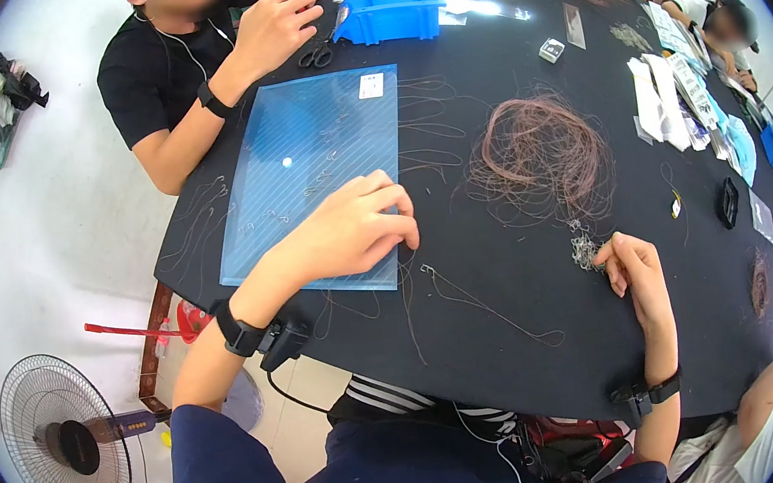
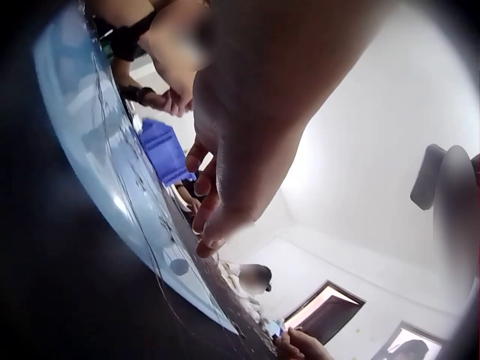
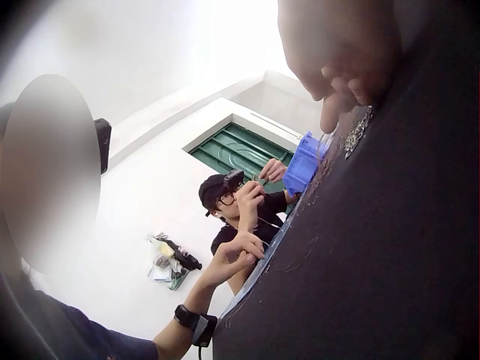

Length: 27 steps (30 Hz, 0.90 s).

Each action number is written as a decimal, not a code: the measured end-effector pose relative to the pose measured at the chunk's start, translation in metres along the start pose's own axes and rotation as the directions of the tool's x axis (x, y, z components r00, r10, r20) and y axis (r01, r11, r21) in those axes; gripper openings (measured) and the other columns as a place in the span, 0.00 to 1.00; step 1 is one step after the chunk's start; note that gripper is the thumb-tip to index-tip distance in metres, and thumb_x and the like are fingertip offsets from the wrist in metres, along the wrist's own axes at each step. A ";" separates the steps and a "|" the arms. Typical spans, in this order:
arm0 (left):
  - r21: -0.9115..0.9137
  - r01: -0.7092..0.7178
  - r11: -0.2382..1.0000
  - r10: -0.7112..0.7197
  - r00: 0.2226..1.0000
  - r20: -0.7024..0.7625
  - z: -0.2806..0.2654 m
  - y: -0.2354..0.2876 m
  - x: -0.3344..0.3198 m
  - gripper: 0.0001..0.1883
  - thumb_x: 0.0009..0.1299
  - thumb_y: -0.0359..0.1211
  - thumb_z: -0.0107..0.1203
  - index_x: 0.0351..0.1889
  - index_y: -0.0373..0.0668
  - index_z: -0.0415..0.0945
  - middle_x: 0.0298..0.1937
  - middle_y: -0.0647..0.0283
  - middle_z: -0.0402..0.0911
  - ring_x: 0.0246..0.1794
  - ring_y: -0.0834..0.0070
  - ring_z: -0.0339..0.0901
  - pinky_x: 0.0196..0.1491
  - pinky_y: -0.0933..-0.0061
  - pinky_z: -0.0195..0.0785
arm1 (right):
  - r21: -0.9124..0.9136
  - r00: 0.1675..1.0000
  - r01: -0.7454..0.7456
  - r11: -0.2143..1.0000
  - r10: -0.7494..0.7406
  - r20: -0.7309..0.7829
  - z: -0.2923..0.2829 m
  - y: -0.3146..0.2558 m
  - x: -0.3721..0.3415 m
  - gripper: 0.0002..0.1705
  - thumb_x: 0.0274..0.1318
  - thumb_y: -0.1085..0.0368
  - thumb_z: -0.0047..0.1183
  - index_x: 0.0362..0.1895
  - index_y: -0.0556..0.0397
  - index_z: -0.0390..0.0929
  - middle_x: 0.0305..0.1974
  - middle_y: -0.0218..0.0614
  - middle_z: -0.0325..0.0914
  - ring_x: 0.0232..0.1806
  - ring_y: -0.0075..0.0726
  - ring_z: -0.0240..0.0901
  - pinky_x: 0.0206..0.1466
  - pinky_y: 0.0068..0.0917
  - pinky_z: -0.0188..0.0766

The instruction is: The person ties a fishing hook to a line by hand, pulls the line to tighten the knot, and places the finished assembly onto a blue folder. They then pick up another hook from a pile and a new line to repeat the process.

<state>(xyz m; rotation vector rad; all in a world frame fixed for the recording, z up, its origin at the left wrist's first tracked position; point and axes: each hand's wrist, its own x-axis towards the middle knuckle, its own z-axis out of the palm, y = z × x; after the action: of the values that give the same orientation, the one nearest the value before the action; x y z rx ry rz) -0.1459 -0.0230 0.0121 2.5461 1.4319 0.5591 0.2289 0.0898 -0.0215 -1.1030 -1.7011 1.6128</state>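
My left hand (image 1: pixel 360 225) is over the right edge of a blue striped plastic sheet (image 1: pixel 298 146), its fingers loosely bent and nothing visible between them. Small hooks with thin lines lie across that sheet. A looped line with a small metal hook (image 1: pixel 426 268) at its end lies just right of this hand. My right hand (image 1: pixel 637 273) reaches down to a small heap of silvery metal hooks (image 1: pixel 585 253), fingertips right at its edge. Whether those fingers pinch a hook I cannot tell. Beyond the heap lies a tangled coil of brownish line (image 1: pixel 541 160).
Across the table a person in black works beside black scissors (image 1: pixel 317 55) and a blue bin (image 1: pixel 392 11). A small white box (image 1: pixel 551 50) and paper packets (image 1: pixel 668 101) lie farther right. Other people sit around the table. A fan (image 1: pixel 69 445) stands on the left.
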 end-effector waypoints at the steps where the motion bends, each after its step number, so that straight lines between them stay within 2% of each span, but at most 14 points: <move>1: 0.017 0.001 1.000 -0.001 1.000 0.001 0.001 0.001 0.004 0.09 0.57 0.26 0.58 0.35 0.50 0.80 0.39 0.68 0.72 0.45 0.66 0.69 0.49 0.66 0.64 | -0.003 1.000 -0.002 1.000 0.002 0.000 0.000 0.000 0.000 0.24 0.71 0.57 0.38 0.29 0.58 0.80 0.14 0.22 0.65 0.13 0.12 0.55 0.17 0.13 0.53; 5: 0.086 0.063 0.994 -0.057 0.996 -0.069 0.011 -0.008 0.009 0.13 0.56 0.24 0.57 0.38 0.51 0.81 0.39 0.67 0.72 0.44 0.65 0.68 0.48 0.65 0.65 | -0.014 1.000 0.005 1.000 -0.005 0.002 0.002 -0.002 -0.001 0.24 0.71 0.57 0.38 0.29 0.58 0.80 0.14 0.22 0.65 0.13 0.12 0.55 0.18 0.14 0.53; 8: 0.071 0.063 0.995 -0.058 0.996 -0.067 0.009 -0.009 0.008 0.15 0.55 0.22 0.55 0.38 0.51 0.80 0.39 0.67 0.73 0.45 0.65 0.68 0.49 0.65 0.65 | -0.018 1.000 -0.013 1.000 0.013 -0.001 0.001 -0.002 -0.001 0.24 0.70 0.57 0.39 0.28 0.57 0.80 0.14 0.22 0.65 0.13 0.12 0.56 0.18 0.14 0.53; 11: 0.030 -0.008 1.000 0.009 0.999 -0.036 0.006 -0.003 0.009 0.16 0.52 0.20 0.56 0.35 0.51 0.80 0.38 0.70 0.71 0.44 0.70 0.67 0.47 0.69 0.64 | -0.018 1.000 -0.017 1.000 0.016 -0.008 0.002 -0.001 -0.001 0.24 0.70 0.57 0.39 0.28 0.57 0.81 0.14 0.22 0.65 0.13 0.12 0.56 0.18 0.13 0.53; 14: -0.022 -0.014 1.000 0.014 0.999 0.035 0.010 0.001 0.010 0.17 0.54 0.20 0.54 0.39 0.50 0.80 0.40 0.66 0.72 0.46 0.66 0.68 0.50 0.66 0.64 | -0.027 1.000 -0.023 0.999 0.023 -0.016 0.002 -0.002 -0.001 0.24 0.70 0.57 0.40 0.28 0.58 0.81 0.14 0.22 0.66 0.13 0.12 0.56 0.18 0.14 0.53; 18: -0.041 0.035 0.999 -0.035 0.999 -0.016 0.011 0.003 0.013 0.17 0.54 0.19 0.53 0.39 0.49 0.80 0.40 0.65 0.72 0.46 0.65 0.68 0.50 0.67 0.64 | -0.019 1.000 -0.018 1.000 0.018 -0.011 0.000 -0.001 -0.001 0.23 0.70 0.57 0.40 0.29 0.58 0.81 0.14 0.22 0.66 0.13 0.12 0.56 0.18 0.14 0.53; 21: 0.063 0.096 0.993 -0.088 0.989 -0.117 -0.008 -0.003 -0.001 0.16 0.54 0.19 0.54 0.38 0.48 0.81 0.39 0.65 0.73 0.45 0.65 0.68 0.50 0.67 0.64 | -0.021 1.000 -0.015 1.000 0.014 -0.010 0.001 -0.002 -0.001 0.23 0.70 0.57 0.40 0.28 0.58 0.81 0.14 0.22 0.66 0.13 0.12 0.56 0.18 0.14 0.53; 24: 0.109 0.261 0.959 -0.249 0.962 -0.111 -0.026 -0.005 -0.026 0.13 0.54 0.20 0.56 0.34 0.47 0.81 0.38 0.65 0.73 0.44 0.66 0.68 0.48 0.68 0.64 | -0.020 1.000 -0.008 1.000 0.008 -0.009 0.002 -0.003 -0.002 0.23 0.70 0.57 0.40 0.28 0.58 0.81 0.14 0.23 0.66 0.13 0.12 0.56 0.18 0.14 0.53; 27: 0.115 0.291 0.950 -0.278 0.953 -0.118 -0.029 -0.008 -0.043 0.10 0.52 0.23 0.61 0.32 0.47 0.81 0.37 0.66 0.73 0.43 0.67 0.68 0.47 0.68 0.64 | -0.026 1.000 -0.005 1.000 0.004 -0.007 0.002 -0.002 -0.001 0.24 0.70 0.57 0.39 0.28 0.58 0.80 0.14 0.23 0.66 0.13 0.12 0.55 0.18 0.14 0.53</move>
<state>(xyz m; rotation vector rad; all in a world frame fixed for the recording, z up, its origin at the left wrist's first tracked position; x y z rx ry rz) -0.1843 -0.0562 0.0255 2.3689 1.8889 0.5680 0.2271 0.0883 -0.0196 -1.1239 -1.7208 1.5926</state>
